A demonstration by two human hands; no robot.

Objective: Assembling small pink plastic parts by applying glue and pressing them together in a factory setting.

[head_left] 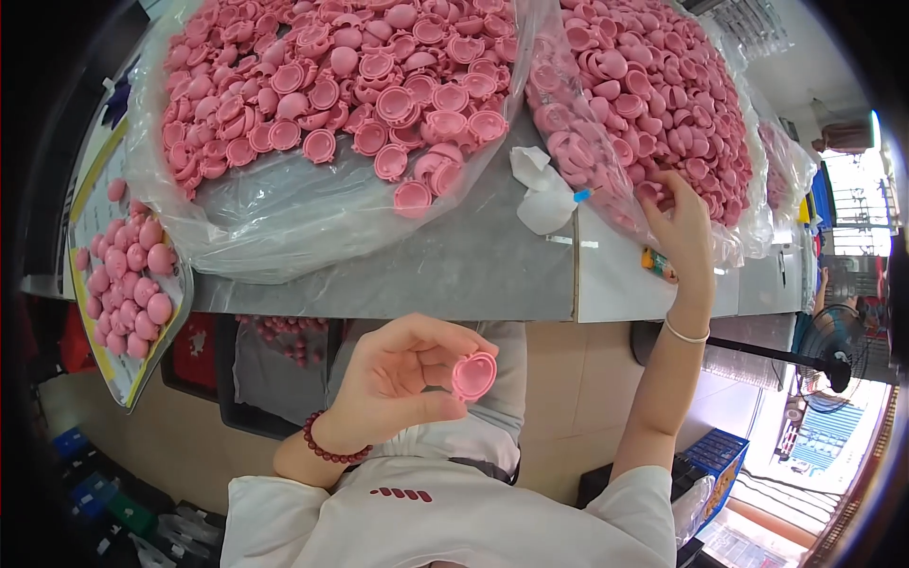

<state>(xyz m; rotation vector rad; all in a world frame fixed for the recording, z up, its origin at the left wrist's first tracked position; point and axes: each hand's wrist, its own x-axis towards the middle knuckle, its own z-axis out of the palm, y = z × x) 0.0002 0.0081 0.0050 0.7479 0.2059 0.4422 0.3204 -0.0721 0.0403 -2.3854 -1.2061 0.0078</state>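
Thumb and fingers of my left hand (402,374) pinch a pink plastic half shell (473,377) above my lap, its hollow side facing up toward me. It is a small round cup with a raised rim. My right hand (684,222) reaches out to the near edge of the right pile of pink half shells (677,114). Its curled fingertips close round a pink half shell (651,192), partly covered by the fingers. A second, wider pile of pink half shells (379,90) lies on clear plastic sheeting at the left, some cup side up, others domed side up.
Pink closed balls (128,284) sit on a yellow-edged board (180,298) at the left table edge. Crumpled white tissue (544,204), a blue-tipped tool (582,195) and a green-orange item (658,263) lie between the piles. A black fan (833,364) stands at right; a dark crate (275,379) is below the table.
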